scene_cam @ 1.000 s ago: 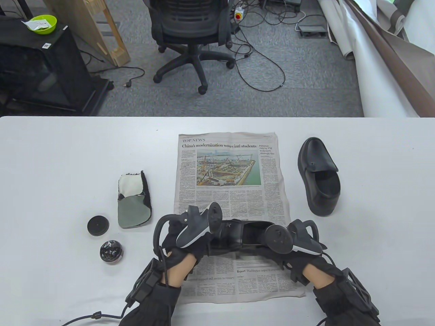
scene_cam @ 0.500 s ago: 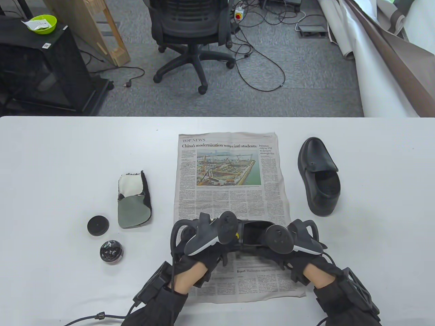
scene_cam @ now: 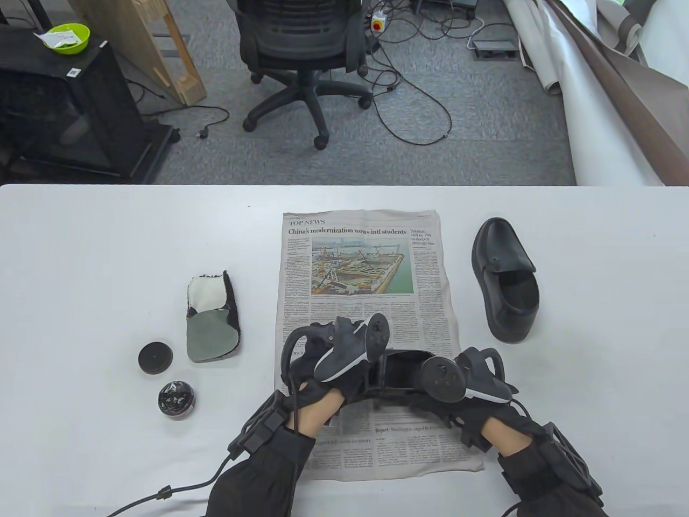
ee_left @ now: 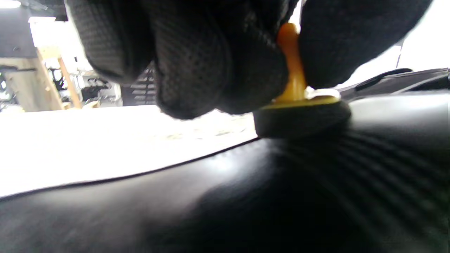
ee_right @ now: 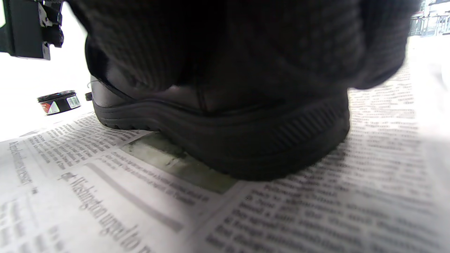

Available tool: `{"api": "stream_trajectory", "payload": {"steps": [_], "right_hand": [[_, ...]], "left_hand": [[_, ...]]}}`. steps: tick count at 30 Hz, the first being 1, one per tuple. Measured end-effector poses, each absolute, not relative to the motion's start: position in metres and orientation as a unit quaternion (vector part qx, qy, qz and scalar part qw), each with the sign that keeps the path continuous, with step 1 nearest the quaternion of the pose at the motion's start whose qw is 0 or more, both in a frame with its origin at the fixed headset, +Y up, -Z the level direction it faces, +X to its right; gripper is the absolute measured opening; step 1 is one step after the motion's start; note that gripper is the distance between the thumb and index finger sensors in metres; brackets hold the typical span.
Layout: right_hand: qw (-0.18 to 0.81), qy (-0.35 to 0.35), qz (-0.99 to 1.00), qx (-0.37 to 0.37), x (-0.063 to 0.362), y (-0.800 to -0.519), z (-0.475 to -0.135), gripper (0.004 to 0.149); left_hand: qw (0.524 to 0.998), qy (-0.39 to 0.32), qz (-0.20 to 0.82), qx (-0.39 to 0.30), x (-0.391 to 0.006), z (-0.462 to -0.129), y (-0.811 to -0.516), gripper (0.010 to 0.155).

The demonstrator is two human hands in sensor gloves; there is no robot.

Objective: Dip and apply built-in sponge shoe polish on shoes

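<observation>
Low in the centre of the table view, we see our left hand (scene_cam: 334, 371) pinching the yellow stem of the sponge applicator (ee_left: 302, 116), whose dark pad presses on the black shoe (scene_cam: 401, 371). Our right hand (scene_cam: 457, 393) grips the shoe's heel on the newspaper (scene_cam: 366, 258). The open polish tin (scene_cam: 176, 398) sits lower left on the surface (scene_cam: 81, 258).

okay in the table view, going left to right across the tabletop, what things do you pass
Round black lid → open polish tin → polishing mitt → left hand → shoe on the newspaper → right hand → second black shoe.
</observation>
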State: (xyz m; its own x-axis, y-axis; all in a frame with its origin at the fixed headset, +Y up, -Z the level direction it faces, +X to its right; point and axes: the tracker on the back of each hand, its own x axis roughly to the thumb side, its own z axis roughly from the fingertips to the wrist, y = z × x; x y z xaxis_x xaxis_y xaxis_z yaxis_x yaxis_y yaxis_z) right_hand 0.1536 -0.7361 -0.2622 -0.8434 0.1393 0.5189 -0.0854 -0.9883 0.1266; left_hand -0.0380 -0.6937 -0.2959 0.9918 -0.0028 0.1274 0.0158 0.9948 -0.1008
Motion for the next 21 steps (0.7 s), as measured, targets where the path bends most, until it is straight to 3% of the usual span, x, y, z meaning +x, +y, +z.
{"api": "stream_trajectory", "payload": {"steps": [11,21], "right_hand": [[0.054,0.050,0.961,0.268,0.154,-0.736,-0.262,0.041],[0.051,0.047,0.963,0.262,0.153,-0.735,-0.261,0.041]], "left_hand": [[0.995,0.009,-0.058,-0.082,-0.104,-0.287,-0.697,0.048],[0.991,-0.076,0.009,-0.107,-0.086,-0.255,-0.692,0.047]]}}
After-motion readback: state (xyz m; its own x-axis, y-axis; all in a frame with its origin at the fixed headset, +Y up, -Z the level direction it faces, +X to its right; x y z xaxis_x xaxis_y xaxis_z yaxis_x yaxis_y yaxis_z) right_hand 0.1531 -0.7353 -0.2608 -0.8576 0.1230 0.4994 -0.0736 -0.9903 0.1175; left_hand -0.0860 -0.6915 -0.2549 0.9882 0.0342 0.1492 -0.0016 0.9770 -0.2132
